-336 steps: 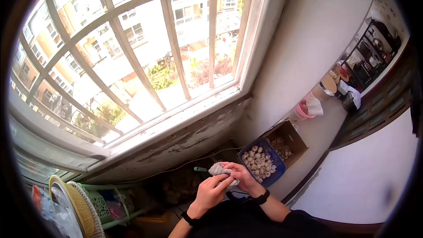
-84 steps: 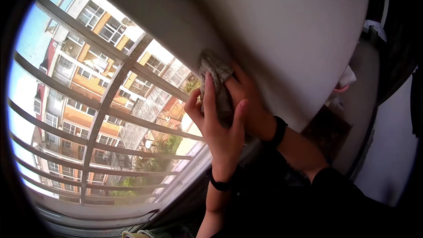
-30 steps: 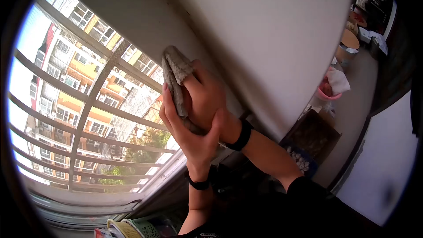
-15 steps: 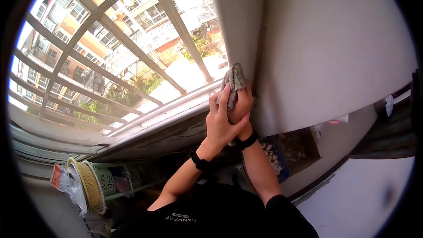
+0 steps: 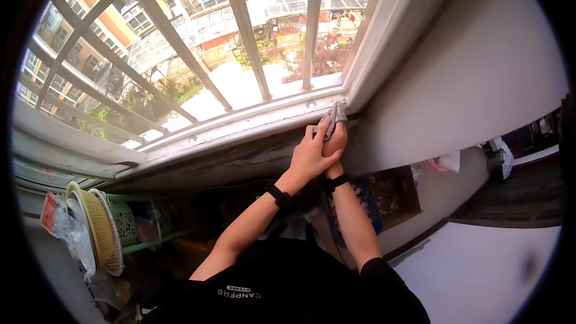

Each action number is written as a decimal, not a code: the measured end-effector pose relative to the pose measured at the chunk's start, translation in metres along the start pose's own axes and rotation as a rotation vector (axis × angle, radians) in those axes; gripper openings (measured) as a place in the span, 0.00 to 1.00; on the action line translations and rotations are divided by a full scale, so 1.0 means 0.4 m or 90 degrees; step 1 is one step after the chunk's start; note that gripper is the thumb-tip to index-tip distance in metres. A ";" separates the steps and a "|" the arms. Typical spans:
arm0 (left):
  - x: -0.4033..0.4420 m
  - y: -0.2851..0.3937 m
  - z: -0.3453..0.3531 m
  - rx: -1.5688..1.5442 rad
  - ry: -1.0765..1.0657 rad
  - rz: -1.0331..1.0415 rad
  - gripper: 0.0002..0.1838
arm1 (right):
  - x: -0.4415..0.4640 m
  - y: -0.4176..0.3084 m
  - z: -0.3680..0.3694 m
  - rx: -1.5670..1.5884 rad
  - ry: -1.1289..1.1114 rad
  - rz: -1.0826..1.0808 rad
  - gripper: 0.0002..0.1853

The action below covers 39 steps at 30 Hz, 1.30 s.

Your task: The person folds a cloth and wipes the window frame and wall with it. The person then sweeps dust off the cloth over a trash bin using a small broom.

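Note:
A crumpled grey-green cloth is pressed against the lower right corner of the window frame, where it meets the sill. My right hand grips the cloth from below, closed on it. Across it lies my left hand, its fingertips on the cloth's left edge and its thumb over the back of my right hand. Part of the cloth and some fingers are hidden between the two hands. A black band circles each wrist.
Metal bars cross the window; buildings stand beyond. To the left, a yellow basket leans beside a green rack. Below the right forearm sits a blue container with pale pieces. A white panel rises at the right.
The view has turned, showing more of the window's right side. Both hands and the cloth have come off the upright side of the frame, down to its lower corner.

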<state>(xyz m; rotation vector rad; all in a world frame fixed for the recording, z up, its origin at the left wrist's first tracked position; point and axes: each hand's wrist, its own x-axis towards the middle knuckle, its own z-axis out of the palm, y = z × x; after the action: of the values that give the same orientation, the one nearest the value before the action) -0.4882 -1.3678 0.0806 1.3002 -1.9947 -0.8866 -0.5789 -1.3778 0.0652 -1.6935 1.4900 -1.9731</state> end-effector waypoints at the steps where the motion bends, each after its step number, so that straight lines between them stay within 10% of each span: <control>1: -0.006 -0.010 -0.010 0.018 0.001 0.003 0.47 | -0.005 -0.011 0.013 -0.007 -0.006 -0.002 0.26; 39: -0.816 -0.697 -0.839 -0.097 0.582 -0.216 0.46 | -0.712 -0.646 1.040 -0.025 -0.558 -0.184 0.12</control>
<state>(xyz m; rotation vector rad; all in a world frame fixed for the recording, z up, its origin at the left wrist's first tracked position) 0.0328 -1.2183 0.0241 1.5891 -1.0014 -0.4272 -0.0202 -1.2999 0.0113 -2.4191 0.9854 -0.9939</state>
